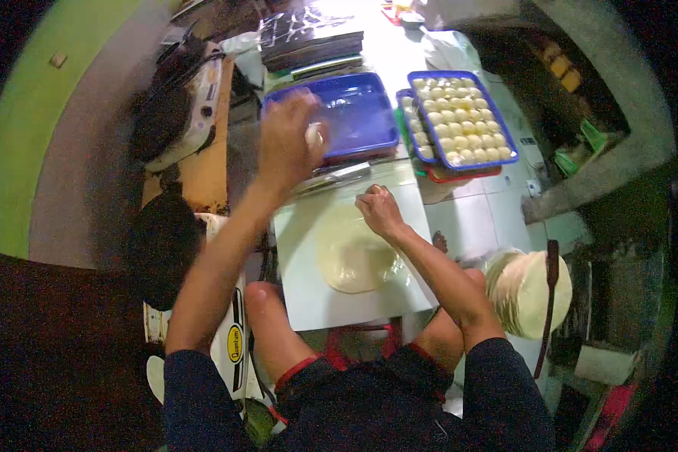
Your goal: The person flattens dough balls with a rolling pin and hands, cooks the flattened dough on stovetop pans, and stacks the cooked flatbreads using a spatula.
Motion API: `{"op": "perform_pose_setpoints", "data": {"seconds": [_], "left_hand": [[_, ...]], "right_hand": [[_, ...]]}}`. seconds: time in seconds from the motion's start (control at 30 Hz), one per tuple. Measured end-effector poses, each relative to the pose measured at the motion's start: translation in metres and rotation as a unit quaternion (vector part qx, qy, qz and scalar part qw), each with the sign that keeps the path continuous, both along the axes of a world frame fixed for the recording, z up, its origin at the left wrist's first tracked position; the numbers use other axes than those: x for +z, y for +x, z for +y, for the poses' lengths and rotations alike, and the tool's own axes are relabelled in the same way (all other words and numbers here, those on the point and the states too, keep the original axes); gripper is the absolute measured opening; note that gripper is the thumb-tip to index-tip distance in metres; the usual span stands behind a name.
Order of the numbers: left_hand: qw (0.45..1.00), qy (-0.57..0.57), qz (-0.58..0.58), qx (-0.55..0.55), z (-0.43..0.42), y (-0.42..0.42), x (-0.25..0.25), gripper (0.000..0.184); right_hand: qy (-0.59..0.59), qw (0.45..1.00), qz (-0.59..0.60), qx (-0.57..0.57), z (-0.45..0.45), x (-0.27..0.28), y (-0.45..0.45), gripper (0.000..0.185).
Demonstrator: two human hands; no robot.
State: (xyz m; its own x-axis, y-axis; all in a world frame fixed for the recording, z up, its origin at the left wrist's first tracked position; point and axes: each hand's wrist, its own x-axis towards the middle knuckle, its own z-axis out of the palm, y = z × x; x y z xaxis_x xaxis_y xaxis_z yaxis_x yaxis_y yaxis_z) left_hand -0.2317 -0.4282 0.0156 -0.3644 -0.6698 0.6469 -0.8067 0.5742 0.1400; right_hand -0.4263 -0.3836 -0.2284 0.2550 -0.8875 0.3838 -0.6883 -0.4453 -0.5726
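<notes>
My left hand (290, 143) is raised over the left side of a blue tray (361, 113), slightly blurred, its fingers curled round a small pale dough ball (316, 135). Below the tray, a thin round sheet of dough (350, 260) lies flat on a white board (301, 301). My right hand (380, 211) is at the upper right edge of that sheet, fingers closed together; whatever they may grip is hidden.
Stacked blue trays of dough balls (463, 120) stand at the upper right. A pile of flat round sheets (535, 294) is beside my right knee. White Quantum-labelled equipment (235, 343) stands at left, and a stove (203, 105) further up.
</notes>
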Motion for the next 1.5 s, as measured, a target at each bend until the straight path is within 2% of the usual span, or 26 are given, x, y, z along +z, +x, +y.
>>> {"op": "perform_pose_setpoints", "data": {"seconds": [0.07,0.2,0.37,0.47,0.5,0.53,0.6,0.67,0.7,0.73,0.8,0.83,0.87,0.93,0.97,1.0,1.03,1.13,1.17,1.2,1.27,1.33,1.37,1.43,1.47,1.5], "left_hand": [[0.956,0.271,0.098,-0.049,0.038,0.006,-0.046,0.033],[0.93,0.353,0.099,-0.011,0.097,0.028,-0.179,0.033],[0.96,0.264,0.085,0.044,0.093,0.035,-0.242,0.034],[0.96,0.269,0.074,-0.01,0.085,0.045,-0.256,0.024],[0.958,0.275,0.075,-0.034,0.085,0.048,-0.259,0.021],[0.955,0.281,0.076,-0.058,0.086,0.05,-0.26,0.019],[0.944,0.299,0.112,-0.083,0.094,0.044,-0.259,0.018],[0.915,0.337,0.205,-0.083,0.111,0.03,-0.256,0.02],[0.838,0.462,0.291,-0.018,0.12,0.026,-0.246,0.021],[0.819,0.478,0.317,0.015,0.124,0.021,-0.244,0.022],[0.777,0.503,0.37,0.08,0.126,0.015,-0.248,0.025],[0.794,0.485,0.361,0.068,0.132,0.018,-0.266,0.029],[0.81,0.466,0.352,0.056,0.138,0.021,-0.284,0.033],[0.628,0.596,0.49,0.101,0.148,0.014,-0.283,0.035],[0.589,0.595,0.54,0.085,0.158,0.018,-0.301,0.035],[0.532,0.654,0.532,0.078,0.163,0.019,-0.281,0.036],[0.471,0.707,0.523,0.071,0.173,0.021,-0.261,0.037],[0.264,0.8,0.535,0.058,0.21,0.036,-0.215,0.041],[0.234,0.813,0.534,0.01,0.225,0.05,-0.239,0.043],[0.228,0.811,0.538,0.029,0.234,0.054,-0.192,0.041],[0.207,0.789,0.578,0.032,0.252,0.078,-0.175,0.04],[0.376,0.766,0.522,0.004,0.264,0.121,-0.157,0.037],[0.457,0.745,0.485,-0.006,0.267,0.147,-0.147,0.036],[0.347,0.714,0.608,0.001,0.274,0.199,-0.124,0.031],[0.46,0.661,0.591,0.046,0.273,0.226,-0.098,0.028],[0.503,0.615,0.607,0.032,0.272,0.259,-0.057,0.023]], "right_hand": [[-0.005,0.999,0.013,0.049,-0.014,-0.006,0.017,0.013],[-0.03,0.99,0.03,0.132,-0.027,-0.032,0.029,0.015],[-0.048,0.956,0.006,0.289,-0.031,-0.067,0.018,0.039],[0.262,0.889,0.061,0.37,-0.052,-0.017,0.001,0.043],[0.236,0.892,0.135,0.361,-0.056,0.01,-0.007,0.05],[0.28,0.823,0.286,0.403,-0.075,0.043,-0.01,0.054],[0.305,0.74,0.383,0.462,-0.096,0.049,-0.015,0.045],[0.504,0.67,0.098,0.536,-0.097,0.03,-0.027,0.044],[0.579,0.601,-0.05,0.548,-0.098,0.015,-0.033,0.044],[0.693,0.523,-0.033,0.496,-0.096,0.001,-0.036,0.054],[0.671,0.642,-0.172,0.329,-0.058,-0.008,-0.054,0.075],[0.691,0.599,-0.197,0.354,-0.052,-0.018,-0.058,0.096],[0.712,0.543,-0.254,0.365,-0.04,-0.017,-0.056,0.096],[0.689,0.595,-0.211,0.356,-0.015,0.0,-0.061,0.093],[0.697,0.57,-0.22,0.376,-0.004,0.027,-0.059,0.089],[0.659,0.618,-0.174,0.393,0.006,0.028,-0.059,0.088],[0.677,0.587,-0.206,0.393,0.015,0.03,-0.061,0.088],[0.669,0.626,-0.075,0.393,0.04,0.097,-0.039,0.088],[0.701,0.593,-0.085,0.388,0.048,0.122,-0.027,0.089],[0.731,0.558,-0.094,0.381,0.054,0.138,-0.013,0.091],[0.707,0.579,-0.053,0.403,0.056,0.148,0.016,0.087],[0.71,0.565,-0.04,0.418,0.059,0.188,0.064,0.086],[0.623,0.625,0.025,0.47,0.051,0.18,0.089,0.085],[0.545,0.656,0.068,0.517,0.033,0.196,0.152,0.085],[0.507,0.676,0.072,0.53,0.024,0.203,0.184,0.084],[0.495,0.687,0.061,0.528,0.022,0.234,0.215,0.084]]}}
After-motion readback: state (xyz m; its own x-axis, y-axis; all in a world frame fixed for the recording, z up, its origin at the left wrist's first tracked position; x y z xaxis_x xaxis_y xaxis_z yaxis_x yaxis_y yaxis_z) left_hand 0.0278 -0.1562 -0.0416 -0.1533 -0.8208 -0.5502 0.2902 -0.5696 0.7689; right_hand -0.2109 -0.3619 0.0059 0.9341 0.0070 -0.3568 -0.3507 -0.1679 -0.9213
